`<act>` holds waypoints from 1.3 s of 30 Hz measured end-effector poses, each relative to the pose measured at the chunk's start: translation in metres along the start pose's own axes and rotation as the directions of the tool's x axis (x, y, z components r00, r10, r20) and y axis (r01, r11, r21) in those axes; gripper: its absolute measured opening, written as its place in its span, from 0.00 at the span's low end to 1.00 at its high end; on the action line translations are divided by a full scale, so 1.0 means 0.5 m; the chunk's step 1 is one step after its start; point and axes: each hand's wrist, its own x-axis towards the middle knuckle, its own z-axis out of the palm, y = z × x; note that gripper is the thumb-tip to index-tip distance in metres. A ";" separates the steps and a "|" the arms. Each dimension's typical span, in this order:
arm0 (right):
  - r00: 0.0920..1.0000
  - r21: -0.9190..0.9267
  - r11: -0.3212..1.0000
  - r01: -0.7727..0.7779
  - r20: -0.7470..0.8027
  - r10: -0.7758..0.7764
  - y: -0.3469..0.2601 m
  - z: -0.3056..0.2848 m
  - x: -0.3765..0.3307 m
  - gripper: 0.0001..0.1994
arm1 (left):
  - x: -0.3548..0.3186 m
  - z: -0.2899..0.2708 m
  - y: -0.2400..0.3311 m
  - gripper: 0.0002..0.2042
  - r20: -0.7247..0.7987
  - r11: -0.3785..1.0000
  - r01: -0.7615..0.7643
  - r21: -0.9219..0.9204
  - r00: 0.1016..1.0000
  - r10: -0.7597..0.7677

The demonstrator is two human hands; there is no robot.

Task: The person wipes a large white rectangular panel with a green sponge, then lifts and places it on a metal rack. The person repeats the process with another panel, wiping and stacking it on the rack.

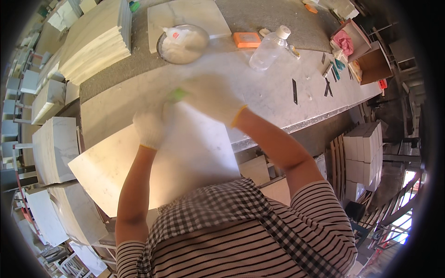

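Observation:
Both my hands wear white knit gloves with yellow cuffs and are smeared by motion. A white marble-like slab [199,143] lies tilted in front of me, overlapping the table's near edge. My left hand [152,123] is on or just above the slab's far left part; its fingers are blurred. My right hand [213,99] reaches left over the slab's far edge. At its fingertips is a small bright green thing [177,95], too blurred to name. Beyond the hands, a round metal pan [198,52] holds white paste or powder and a white squeeze bottle [176,34].
The pale stone worktop [269,99] bears a clear plastic bottle [269,52], an orange block [246,40] and black strips [295,91]. Stacked slabs [95,37] stand at the far left. Open cardboard boxes [373,65] sit at the right end. White cartons [364,150] are piled lower right.

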 end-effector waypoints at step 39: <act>0.879 0.530 0.816 -0.231 0.474 -0.059 0.120 0.017 0.051 0.17 | -0.003 0.000 0.003 0.14 0.019 0.998 -0.001 0.061 1.000 0.000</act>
